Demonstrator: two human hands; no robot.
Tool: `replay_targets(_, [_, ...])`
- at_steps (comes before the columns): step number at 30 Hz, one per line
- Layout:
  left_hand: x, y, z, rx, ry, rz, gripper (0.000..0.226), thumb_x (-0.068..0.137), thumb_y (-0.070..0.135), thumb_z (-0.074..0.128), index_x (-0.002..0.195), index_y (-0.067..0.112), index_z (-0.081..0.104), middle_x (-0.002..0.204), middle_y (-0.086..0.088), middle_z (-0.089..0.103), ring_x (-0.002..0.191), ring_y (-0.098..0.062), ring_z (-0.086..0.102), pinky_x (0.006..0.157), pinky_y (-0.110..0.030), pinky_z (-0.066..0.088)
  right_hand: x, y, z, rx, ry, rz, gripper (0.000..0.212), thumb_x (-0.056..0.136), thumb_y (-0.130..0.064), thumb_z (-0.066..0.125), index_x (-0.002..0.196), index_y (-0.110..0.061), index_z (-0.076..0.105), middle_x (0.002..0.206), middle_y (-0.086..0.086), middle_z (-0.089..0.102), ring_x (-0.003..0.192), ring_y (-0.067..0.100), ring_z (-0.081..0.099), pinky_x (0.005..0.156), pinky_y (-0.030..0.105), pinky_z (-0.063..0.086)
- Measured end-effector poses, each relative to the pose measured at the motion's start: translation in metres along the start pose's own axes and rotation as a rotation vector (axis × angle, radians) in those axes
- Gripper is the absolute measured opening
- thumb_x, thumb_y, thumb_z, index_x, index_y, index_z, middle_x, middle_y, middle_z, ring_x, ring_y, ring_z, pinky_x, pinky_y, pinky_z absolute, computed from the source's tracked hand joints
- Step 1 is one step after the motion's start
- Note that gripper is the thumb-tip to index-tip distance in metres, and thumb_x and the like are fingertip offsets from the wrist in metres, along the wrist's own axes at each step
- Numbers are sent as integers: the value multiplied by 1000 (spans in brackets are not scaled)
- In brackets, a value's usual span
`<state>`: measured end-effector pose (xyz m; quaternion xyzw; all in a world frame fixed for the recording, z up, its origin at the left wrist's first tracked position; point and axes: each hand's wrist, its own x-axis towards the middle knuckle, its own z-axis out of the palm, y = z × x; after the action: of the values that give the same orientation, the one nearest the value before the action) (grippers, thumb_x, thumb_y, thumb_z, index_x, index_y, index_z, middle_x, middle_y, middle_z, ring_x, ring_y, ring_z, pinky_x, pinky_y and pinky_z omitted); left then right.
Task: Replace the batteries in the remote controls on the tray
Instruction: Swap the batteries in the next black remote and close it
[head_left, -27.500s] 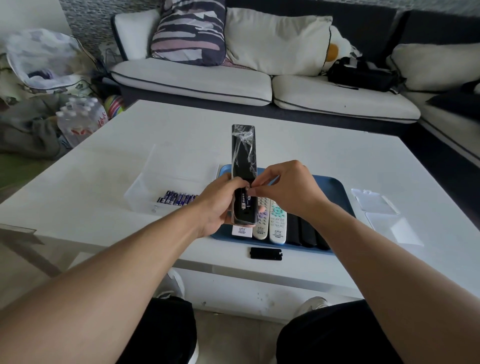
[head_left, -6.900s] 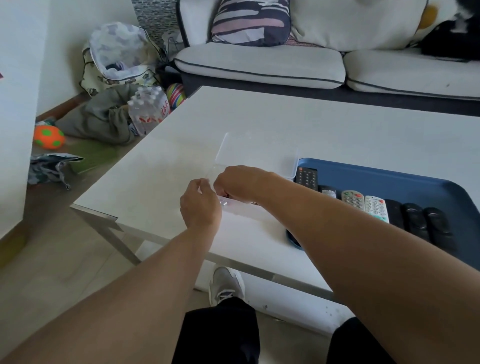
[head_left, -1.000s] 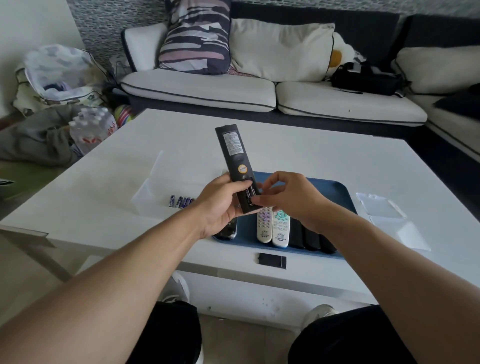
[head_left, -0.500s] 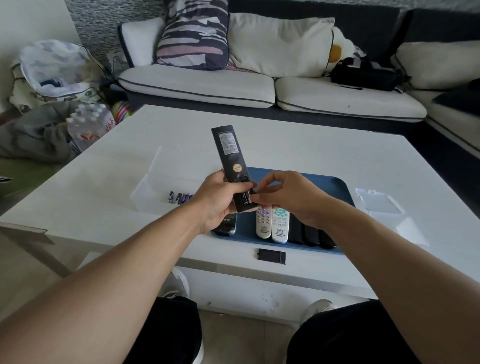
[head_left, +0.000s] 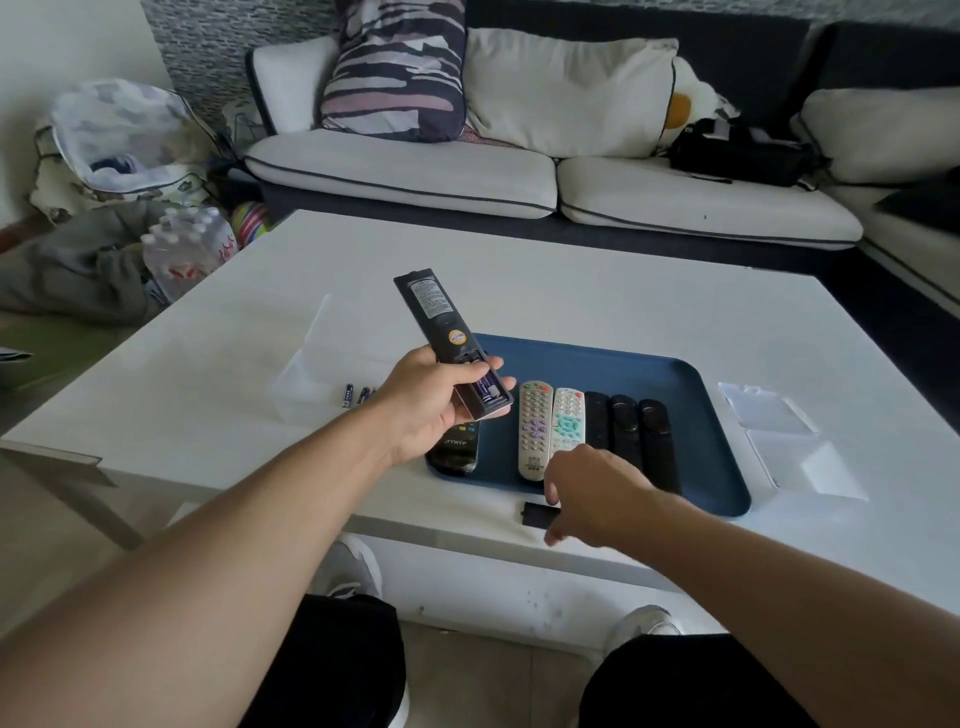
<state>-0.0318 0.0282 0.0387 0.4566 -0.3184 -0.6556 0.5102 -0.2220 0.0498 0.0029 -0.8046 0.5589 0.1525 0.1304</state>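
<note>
Remote (head_left: 445, 338) held up, back open, batteries (head_left: 487, 388) showing.

The left hand (head_left: 435, 404) wraps its fingers round the remote above the blue tray (head_left: 696, 415), hiding part of a black remote (head_left: 457, 447) there. Two pale remotes (head_left: 549, 426) and three dark ones (head_left: 631, 431) lie side by side in the tray. The right hand (head_left: 592, 493), fingers loosely bent, reaches over the cover (head_left: 537, 514) on the table (head_left: 623, 312); contact unclear. Spare batteries (head_left: 356, 395) lie in a clear box (head_left: 306, 364) left of the tray.
</note>
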Motion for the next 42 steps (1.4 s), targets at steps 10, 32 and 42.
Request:
replay_targets(10, [4, -1, 1, -62, -16, -33, 21, 97, -4, 54, 118, -1, 54, 118, -24, 68, 104, -41, 71, 82, -50, 61, -3, -4, 9, -173, 95, -46, 33, 94, -25, 68, 123, -12, 62, 117, 11, 68, 98, 26, 68, 79, 32, 57])
replay_targets(32, [2, -6, 18, 65, -114, 82, 24, 90, 8, 68, 114, 9, 66, 120, -13, 72, 109, -32, 71, 93, -45, 56, -3, 6, -44, 1488, 299, 18, 44, 71, -3, 87, 94, -8, 50, 99, 32, 68, 80, 43, 73, 83, 55, 59])
replay_targets(42, [3, -9, 18, 116, -144, 109, 20, 98, 2, 57, 116, 8, 62, 120, -6, 73, 109, -32, 71, 93, -42, 56, -3, 9, -45, 1444, 214, 74, 44, 73, -23, 88, 104, -4, 63, 98, 18, 71, 73, 24, 71, 74, 36, 62])
